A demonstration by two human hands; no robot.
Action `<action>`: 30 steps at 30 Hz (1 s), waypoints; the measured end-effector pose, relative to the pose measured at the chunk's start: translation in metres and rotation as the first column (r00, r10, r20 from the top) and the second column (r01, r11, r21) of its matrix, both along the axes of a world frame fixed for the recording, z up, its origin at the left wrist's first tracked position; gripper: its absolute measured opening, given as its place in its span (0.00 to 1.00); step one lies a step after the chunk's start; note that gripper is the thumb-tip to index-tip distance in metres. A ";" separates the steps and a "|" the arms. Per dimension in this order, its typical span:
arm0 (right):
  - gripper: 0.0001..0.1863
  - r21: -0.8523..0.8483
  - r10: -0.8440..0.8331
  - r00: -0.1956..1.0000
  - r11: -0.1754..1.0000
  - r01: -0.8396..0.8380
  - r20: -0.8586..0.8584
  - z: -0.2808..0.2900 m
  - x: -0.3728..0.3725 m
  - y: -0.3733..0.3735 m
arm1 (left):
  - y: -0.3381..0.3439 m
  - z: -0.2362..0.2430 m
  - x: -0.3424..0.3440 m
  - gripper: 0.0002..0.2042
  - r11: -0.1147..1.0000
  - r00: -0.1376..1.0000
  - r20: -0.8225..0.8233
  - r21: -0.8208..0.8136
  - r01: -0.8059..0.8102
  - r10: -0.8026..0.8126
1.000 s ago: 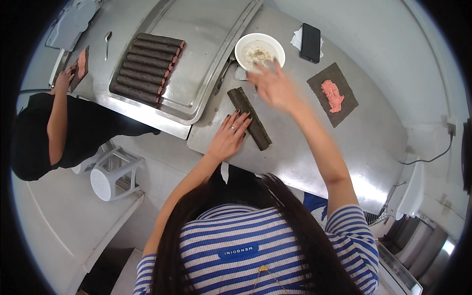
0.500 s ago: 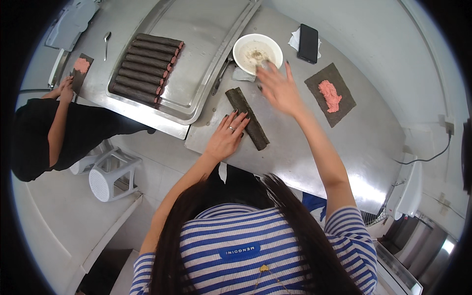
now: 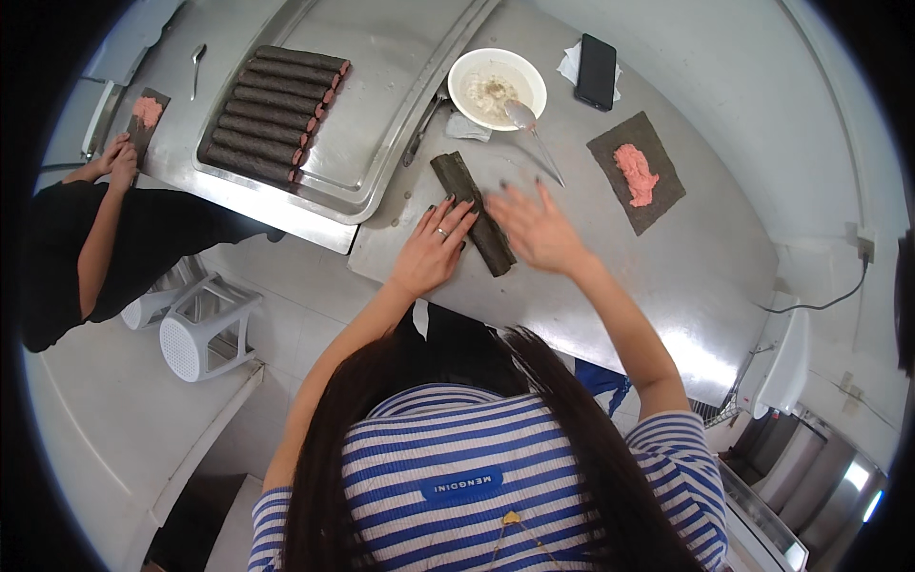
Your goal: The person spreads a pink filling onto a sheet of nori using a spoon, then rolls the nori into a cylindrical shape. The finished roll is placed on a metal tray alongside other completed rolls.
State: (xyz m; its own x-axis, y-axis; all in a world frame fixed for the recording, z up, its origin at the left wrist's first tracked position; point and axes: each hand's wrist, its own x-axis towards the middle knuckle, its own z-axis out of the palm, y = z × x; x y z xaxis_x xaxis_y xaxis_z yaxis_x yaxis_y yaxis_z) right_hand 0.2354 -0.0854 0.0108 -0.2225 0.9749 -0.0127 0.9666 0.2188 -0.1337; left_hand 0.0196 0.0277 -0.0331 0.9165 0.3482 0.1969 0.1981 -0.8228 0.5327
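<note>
A dark green seaweed roll [image 3: 492,248] lies slantwise on the steel table in front of me. My left hand [image 3: 429,255] rests on its left side, fingers stretched across it and holding nothing. Just right of the roll hovers my right hand [image 3: 543,232], somewhat blurred, its fingers apart with nothing in them. Beyond it a white bowl [image 3: 457,101] holds cloudy liquid with pale bits. A metal spoon [image 3: 521,115] leans at the bowl's near rim, handle tip toward the table. Farther right, a flat seaweed sheet [image 3: 667,198] carries a mound of pink paste [image 3: 636,173].
Left of the bowl, a large metal tray [image 3: 360,206] holds several finished rolls [image 3: 272,119] with pink ends. A knife [image 3: 417,135] lies beside the tray. A black phone [image 3: 597,71] sits on tissue at the back. A co-worker's hands [image 3: 116,160] work at another sheet, far left.
My right hand has come back from the bowl to beside the roll, uncovering the spoon at the bowl's rim. My left hand stays on the roll. The whole view has shifted slightly.
</note>
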 end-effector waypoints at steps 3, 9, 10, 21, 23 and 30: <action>0.27 -0.241 -0.037 0.993 0.971 0.010 -0.109 -0.004 -0.018 -0.061 | -0.001 -0.001 -0.003 0.29 1.000 1.000 -0.017 -0.017 0.001 -0.002; 0.29 -0.160 -0.086 0.990 0.985 0.067 -0.113 0.016 -0.001 -0.066 | 0.000 0.000 -0.003 0.29 1.000 1.000 -0.026 -0.014 0.007 -0.007; 0.29 -0.076 -0.125 0.990 0.990 0.120 -0.065 0.021 0.007 -0.042 | 0.000 -0.001 -0.002 0.29 1.000 1.000 -0.023 -0.010 0.015 -0.015; 0.21 0.129 -0.140 0.978 0.984 0.121 0.156 0.012 0.060 0.161 | 0.000 0.004 -0.003 0.27 1.000 1.000 -0.002 0.021 0.003 -0.003; 0.19 0.156 -0.139 0.989 0.979 0.130 0.050 0.011 0.058 0.150 | 0.000 -0.002 -0.001 0.27 1.000 1.000 -0.001 0.028 -0.005 0.005; 0.28 -0.041 -0.031 0.999 0.999 0.029 -0.044 0.001 -0.008 -0.020 | 0.000 -0.003 -0.001 0.29 1.000 1.000 0.016 0.017 0.009 -0.009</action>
State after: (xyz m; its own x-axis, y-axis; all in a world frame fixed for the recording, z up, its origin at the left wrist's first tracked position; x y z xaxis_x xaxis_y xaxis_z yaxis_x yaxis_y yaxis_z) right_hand 0.2275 -0.1053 0.0113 -0.1942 0.9800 -0.0430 0.9654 0.1832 -0.1854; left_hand 0.0182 0.0280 -0.0360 0.9163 0.3363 0.2175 0.1821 -0.8335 0.5216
